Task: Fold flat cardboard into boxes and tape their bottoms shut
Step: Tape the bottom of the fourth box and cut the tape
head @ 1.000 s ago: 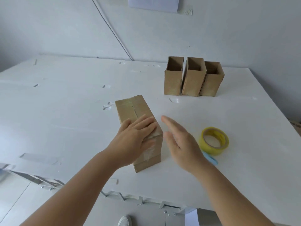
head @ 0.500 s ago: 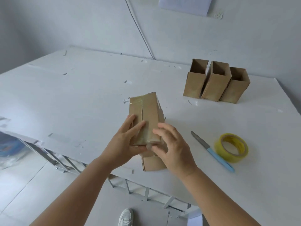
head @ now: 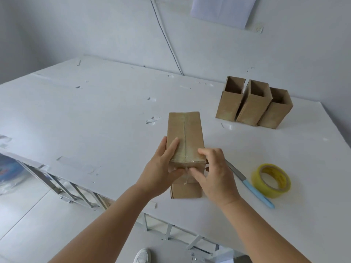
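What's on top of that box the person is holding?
Clear tape runs along the seam of the box and folds over its near edge. The left hand and right hand press it down, covering the tape's end. The box's inside cannot be seen.

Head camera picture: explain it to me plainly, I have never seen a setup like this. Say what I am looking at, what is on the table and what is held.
There is no machine here. A person wears a camera on the head, so you look down on their own arms. The left hand and right hand both grip a cardboard box standing on the white table, its bottom turned up with clear tape along the seam. To the right lie a yellow tape roll and a blue-handled knife. Further back, three open boxes stand side by side.
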The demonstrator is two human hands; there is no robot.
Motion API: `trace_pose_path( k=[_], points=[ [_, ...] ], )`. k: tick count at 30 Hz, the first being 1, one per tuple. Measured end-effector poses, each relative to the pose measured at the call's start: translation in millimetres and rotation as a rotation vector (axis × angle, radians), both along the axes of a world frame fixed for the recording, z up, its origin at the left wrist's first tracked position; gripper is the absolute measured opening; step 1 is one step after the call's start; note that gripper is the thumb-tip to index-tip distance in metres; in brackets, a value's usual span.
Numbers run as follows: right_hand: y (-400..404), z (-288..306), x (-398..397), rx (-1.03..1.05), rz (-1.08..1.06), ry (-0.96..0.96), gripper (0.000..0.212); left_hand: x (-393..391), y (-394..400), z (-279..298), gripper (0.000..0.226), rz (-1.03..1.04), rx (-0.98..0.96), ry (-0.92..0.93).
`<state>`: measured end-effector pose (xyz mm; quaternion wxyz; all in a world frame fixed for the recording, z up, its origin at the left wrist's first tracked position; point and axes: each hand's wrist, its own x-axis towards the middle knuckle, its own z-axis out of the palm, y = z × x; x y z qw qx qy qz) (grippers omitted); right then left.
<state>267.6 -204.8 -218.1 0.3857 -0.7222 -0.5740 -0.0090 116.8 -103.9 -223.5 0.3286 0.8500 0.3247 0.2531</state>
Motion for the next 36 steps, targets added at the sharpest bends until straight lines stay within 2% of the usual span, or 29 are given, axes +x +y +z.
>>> trace_pose_path(
  k=[4,7,8,10,11,14,17,19,21,24,26,28,29,32,36],
  points=[
    [-5,4,10,0.002,0.074,0.047,0.036,-6,9,5,0.079,-0.100,-0.065,-0.043],
    [3,12,8,0.025,0.005,0.163,0.033,-1,6,15,0.080,-0.039,-0.135,-0.105],
    [6,13,6,0.033,-0.030,0.211,0.028,1,4,18,0.074,-0.028,-0.186,-0.121],
    [11,15,7,0.028,-0.090,0.345,0.017,3,3,22,0.045,-0.073,-0.334,-0.223],
    [12,15,9,0.014,-0.115,0.433,0.015,3,3,23,0.043,-0.091,-0.420,-0.290],
    [15,19,16,-0.082,-0.135,0.664,0.024,-1,13,25,0.049,-0.106,-0.637,-0.319],
    [22,30,19,-0.182,-0.086,0.644,0.029,2,20,35,0.038,-0.147,-0.690,-0.308],
    [25,40,20,-0.161,-0.074,0.632,0.035,5,27,41,0.047,-0.135,-0.676,-0.352],
    [28,52,22,-0.084,-0.075,0.633,0.044,8,34,47,0.068,-0.137,-0.624,-0.401],
    [36,74,22,0.021,-0.079,0.653,0.047,15,48,59,0.090,-0.150,-0.441,-0.388],
    [45,88,22,0.065,-0.096,0.685,0.041,19,56,69,0.080,-0.142,-0.417,-0.425],
    [53,99,22,0.079,-0.119,0.702,0.037,25,63,77,0.051,-0.118,-0.470,-0.475],
    [57,103,22,0.077,-0.135,0.695,0.037,28,65,81,0.047,-0.097,-0.498,-0.485],
    [67,111,20,0.109,-0.195,0.614,0.044,40,72,91,0.065,-0.040,-0.557,-0.531],
    [78,114,21,0.116,-0.200,0.472,0.051,52,81,103,0.053,-0.059,-0.430,-0.522]
  ],
)
